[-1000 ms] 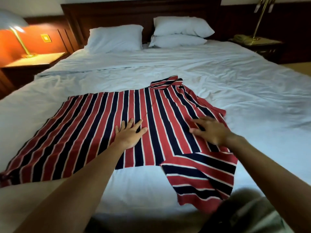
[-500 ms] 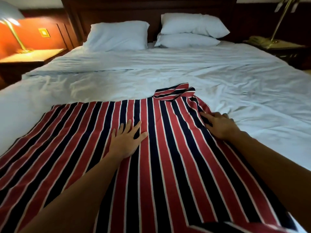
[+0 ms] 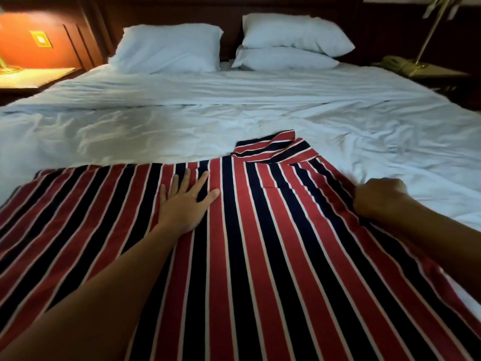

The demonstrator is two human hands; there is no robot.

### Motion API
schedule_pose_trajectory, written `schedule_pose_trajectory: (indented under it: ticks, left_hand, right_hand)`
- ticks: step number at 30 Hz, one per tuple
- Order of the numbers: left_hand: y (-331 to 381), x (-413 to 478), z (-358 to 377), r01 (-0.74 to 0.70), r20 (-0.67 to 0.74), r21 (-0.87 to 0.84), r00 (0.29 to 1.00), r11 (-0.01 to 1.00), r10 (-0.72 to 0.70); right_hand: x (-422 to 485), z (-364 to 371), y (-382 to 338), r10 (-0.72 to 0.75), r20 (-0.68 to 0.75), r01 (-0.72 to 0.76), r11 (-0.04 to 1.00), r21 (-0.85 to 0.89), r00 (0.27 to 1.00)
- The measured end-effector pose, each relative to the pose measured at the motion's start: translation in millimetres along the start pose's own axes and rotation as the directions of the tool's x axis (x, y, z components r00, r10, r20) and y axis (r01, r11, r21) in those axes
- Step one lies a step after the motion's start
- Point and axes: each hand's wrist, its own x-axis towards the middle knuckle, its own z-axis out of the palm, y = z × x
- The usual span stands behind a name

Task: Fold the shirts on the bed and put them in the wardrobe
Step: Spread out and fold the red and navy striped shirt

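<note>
The striped shirt (image 3: 260, 243) lies spread flat across the near part of the bed (image 3: 208, 118), its collar pointing toward the pillows (image 3: 166, 48) at the headboard. The left hand (image 3: 186, 204) presses flat on the shirt's middle, fingers straight and spread. The right hand (image 3: 378, 199) sits at the shirt's right edge, fingers curled tightly round the fabric there.

Rumpled white bed (image 3: 182, 121): striped shirt (image 3: 260, 256) spread flat; prob. 3 pillows (image 3: 166, 48) at head.
</note>
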Motion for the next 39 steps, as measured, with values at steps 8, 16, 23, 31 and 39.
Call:
schedule_pose_trajectory:
  ticks: [8,16,23,31,39]
  left_hand:
    - [-8,19,0,-0.063,-0.048,0.008,0.997,0.998,0.063]
    - [-18,40,0,-0.146,-0.112,0.028,0.983,0.989,0.148]
    - [-21,60,6,-0.257,-0.348,0.063,0.900,0.964,0.263]
    - [-21,64,11,-0.345,-0.489,-0.007,0.820,0.939,0.298]
    - [-21,62,11,-0.295,-0.501,-0.048,0.834,0.954,0.233]
  right_hand:
    - [30,-52,-43,-0.378,-0.144,0.402,0.888,0.223,0.915]
    - [74,-58,-91,-0.053,0.084,0.025,0.953,0.302,0.995]
    - [97,-123,-173,-0.148,-0.206,0.233,0.839,0.492,0.967]
    - [131,-135,-232,-0.073,-0.028,0.077,0.853,0.516,0.997]
    - [99,-125,-202,0.380,-0.320,0.347,-0.002,0.938,0.868]
